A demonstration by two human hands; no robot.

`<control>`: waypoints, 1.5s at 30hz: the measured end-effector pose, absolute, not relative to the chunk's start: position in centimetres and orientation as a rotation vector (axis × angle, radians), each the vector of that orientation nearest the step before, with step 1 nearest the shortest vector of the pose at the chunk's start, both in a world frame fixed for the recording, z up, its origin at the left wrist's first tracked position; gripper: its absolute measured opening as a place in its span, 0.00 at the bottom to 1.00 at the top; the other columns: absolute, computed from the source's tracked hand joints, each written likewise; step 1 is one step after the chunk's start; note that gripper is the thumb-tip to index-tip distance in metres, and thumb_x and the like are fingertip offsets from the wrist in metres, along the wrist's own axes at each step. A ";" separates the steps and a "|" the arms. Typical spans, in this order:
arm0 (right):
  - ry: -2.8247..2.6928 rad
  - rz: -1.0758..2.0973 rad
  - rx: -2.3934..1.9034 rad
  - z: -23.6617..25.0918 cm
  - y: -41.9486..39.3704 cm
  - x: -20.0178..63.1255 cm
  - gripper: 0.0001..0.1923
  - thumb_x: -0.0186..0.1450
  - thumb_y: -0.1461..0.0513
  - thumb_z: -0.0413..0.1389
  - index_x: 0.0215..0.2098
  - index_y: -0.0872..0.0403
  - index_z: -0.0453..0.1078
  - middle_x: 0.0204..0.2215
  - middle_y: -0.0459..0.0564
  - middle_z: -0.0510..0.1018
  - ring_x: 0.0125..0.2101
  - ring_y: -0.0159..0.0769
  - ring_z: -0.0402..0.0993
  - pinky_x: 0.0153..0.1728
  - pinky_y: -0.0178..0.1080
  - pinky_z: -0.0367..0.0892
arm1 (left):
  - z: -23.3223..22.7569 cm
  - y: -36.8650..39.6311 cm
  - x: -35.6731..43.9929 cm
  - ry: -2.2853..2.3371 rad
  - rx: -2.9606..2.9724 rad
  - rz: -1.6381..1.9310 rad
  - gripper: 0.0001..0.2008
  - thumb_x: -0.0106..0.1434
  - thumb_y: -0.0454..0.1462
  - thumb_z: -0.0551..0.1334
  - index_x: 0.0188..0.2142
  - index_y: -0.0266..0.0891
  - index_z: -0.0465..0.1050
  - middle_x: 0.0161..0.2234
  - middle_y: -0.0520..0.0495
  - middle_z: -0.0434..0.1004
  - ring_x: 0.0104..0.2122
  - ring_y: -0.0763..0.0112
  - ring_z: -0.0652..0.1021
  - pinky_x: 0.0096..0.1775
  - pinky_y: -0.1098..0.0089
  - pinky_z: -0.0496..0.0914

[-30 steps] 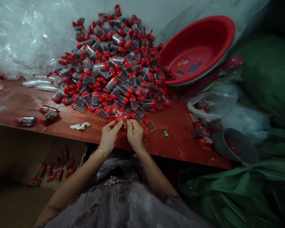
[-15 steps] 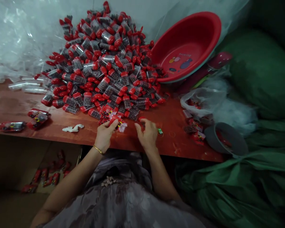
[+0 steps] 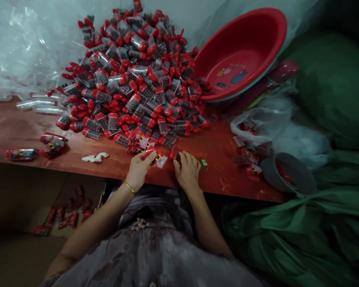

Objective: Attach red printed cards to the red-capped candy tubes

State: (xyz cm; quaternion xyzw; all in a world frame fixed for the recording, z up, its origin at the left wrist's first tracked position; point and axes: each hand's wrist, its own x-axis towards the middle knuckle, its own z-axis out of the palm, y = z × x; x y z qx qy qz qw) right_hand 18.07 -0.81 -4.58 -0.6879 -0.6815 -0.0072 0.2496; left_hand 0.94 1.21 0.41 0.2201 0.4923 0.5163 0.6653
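My left hand (image 3: 138, 170), with a gold bangle at the wrist, pinches a red printed wrapper (image 3: 159, 158) between thumb and fingers. Just behind it several more red printed wrappers (image 3: 137, 138) lie at the foot of a big pile of clear tubes with red caps (image 3: 131, 103), which hold small dark pieces. To the right, my right hand (image 3: 188, 169) has its fingers closed over a red-capped tube (image 3: 174, 156) at the table. Only its red end and a dark part show; the fingers hide the rest.
A red basin (image 3: 242, 52) leans right of the pile. Wrapped tubes (image 3: 52, 144) and a white scrap (image 3: 95, 157) lie on the left of the table (image 3: 119, 163). A green piece (image 3: 204, 162), plastic bag (image 3: 257, 123) and grey ring-shaped object (image 3: 287, 175) are rightward. A carton (image 3: 56, 235) below holds wrapped tubes.
My right hand has lowered its fingers onto the red-capped tube, which now shows more clearly. My left hand keeps the wrapper. The whole view has shifted slightly.
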 end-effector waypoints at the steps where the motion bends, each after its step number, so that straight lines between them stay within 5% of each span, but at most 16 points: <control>1: -1.798 0.071 -1.780 -4.2 -1.2 17.4 0.18 0.67 0.57 0.44 0.48 0.57 0.68 0.48 0.59 0.73 0.47 0.46 0.65 0.48 0.48 0.57 | 0.2 1.1 1.0 1.132 0.591 1.192 0.17 0.42 0.44 0.72 0.27 0.34 0.75 0.23 0.52 0.75 0.22 0.78 0.71 0.29 0.74 0.66; 7: -1.365 0.847 -1.339 -2.3 -2.3 13.5 0.15 0.64 0.54 0.49 0.30 0.55 0.71 0.24 0.45 0.74 0.26 0.32 0.68 0.31 0.34 0.64 | 0.0 0.3 1.1 1.139 0.879 1.197 0.15 0.47 0.45 0.68 0.29 0.35 0.78 0.26 0.51 0.77 0.26 0.75 0.72 0.33 0.73 0.66; 12: -1.264 0.712 -1.394 -3.3 -2.0 11.8 0.13 0.61 0.55 0.53 0.24 0.55 0.68 0.18 0.41 0.69 0.21 0.28 0.63 0.25 0.32 0.60 | 0.2 -0.8 1.9 1.054 0.548 1.126 0.19 0.38 0.46 0.73 0.26 0.33 0.77 0.26 0.48 0.78 0.27 0.74 0.74 0.35 0.71 0.69; 17: -1.520 0.557 -1.435 -3.5 -2.3 12.9 0.17 0.67 0.57 0.44 0.26 0.54 0.68 0.21 0.45 0.71 0.25 0.31 0.66 0.29 0.34 0.62 | 0.0 -0.7 1.6 1.097 0.316 1.120 0.22 0.31 0.44 0.75 0.24 0.34 0.75 0.22 0.50 0.77 0.23 0.76 0.74 0.29 0.74 0.69; 21: -1.923 0.188 -1.636 -3.1 -1.3 17.8 0.18 0.61 0.60 0.50 0.49 0.56 0.66 0.46 0.56 0.74 0.48 0.44 0.65 0.49 0.45 0.58 | 0.2 -0.1 0.4 1.100 0.328 1.029 0.22 0.32 0.43 0.75 0.27 0.34 0.74 0.25 0.49 0.78 0.24 0.74 0.76 0.29 0.73 0.70; 24: -2.160 0.148 -1.761 -3.6 0.0 21.1 0.22 0.60 0.64 0.49 0.53 0.56 0.64 0.52 0.55 0.70 0.50 0.46 0.63 0.50 0.47 0.55 | 0.4 0.0 0.1 1.083 0.350 0.982 0.21 0.34 0.43 0.74 0.26 0.34 0.73 0.23 0.50 0.76 0.23 0.75 0.74 0.29 0.71 0.71; 29: -2.058 0.285 -1.696 -4.8 -0.3 21.6 0.15 0.64 0.60 0.47 0.45 0.55 0.69 0.44 0.56 0.76 0.43 0.44 0.68 0.47 0.46 0.59 | 0.5 0.0 0.0 1.049 0.336 0.978 0.20 0.33 0.44 0.75 0.21 0.35 0.71 0.17 0.54 0.71 0.19 0.78 0.71 0.29 0.71 0.72; 33: -1.676 0.785 -1.469 -4.2 -3.3 19.8 0.15 0.64 0.56 0.47 0.44 0.54 0.68 0.31 0.50 0.75 0.30 0.36 0.71 0.33 0.39 0.66 | 0.4 0.2 -0.2 1.107 0.353 1.019 0.22 0.32 0.44 0.75 0.25 0.34 0.74 0.23 0.50 0.76 0.24 0.75 0.75 0.30 0.73 0.71; 37: -1.424 1.197 -1.309 -2.5 -5.5 18.6 0.13 0.62 0.54 0.50 0.36 0.53 0.70 0.21 0.43 0.69 0.20 0.30 0.65 0.22 0.33 0.62 | 0.6 0.3 -0.2 1.098 0.358 0.989 0.22 0.33 0.45 0.75 0.25 0.33 0.75 0.25 0.47 0.78 0.25 0.74 0.76 0.30 0.73 0.70; 45: -1.498 1.247 -1.289 -0.6 -4.8 17.8 0.09 0.57 0.57 0.54 0.28 0.54 0.71 0.18 0.42 0.65 0.19 0.28 0.59 0.19 0.31 0.55 | 0.7 0.0 -0.4 1.079 0.479 0.918 0.21 0.35 0.46 0.74 0.24 0.32 0.76 0.24 0.48 0.78 0.23 0.75 0.74 0.30 0.72 0.70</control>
